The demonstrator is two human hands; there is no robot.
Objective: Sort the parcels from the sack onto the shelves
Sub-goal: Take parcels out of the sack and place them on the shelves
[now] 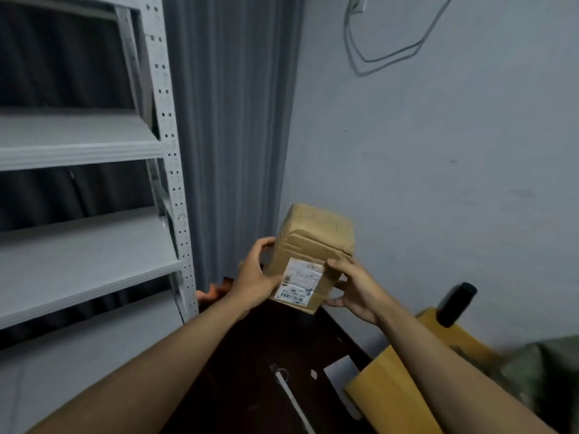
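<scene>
While the shelves (84, 264) at far left are bare, the post (175, 195) could be clipped on the way in. Left hand (253, 277) is curled round the box (310, 255), held in the air above the dark table (282, 339); right hand (351, 289) pinches its label-side corner, so a twist or drop is risked.

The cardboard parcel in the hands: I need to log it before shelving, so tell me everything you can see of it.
The cardboard parcel is a small brown box, creased and taped shut, held in the air and tilted away from the camera. A white shipping label with a barcode sits on its near face; the print is unreadable. The left hand grips its left side and the right hand its lower right corner. Nothing else touches it.
</scene>
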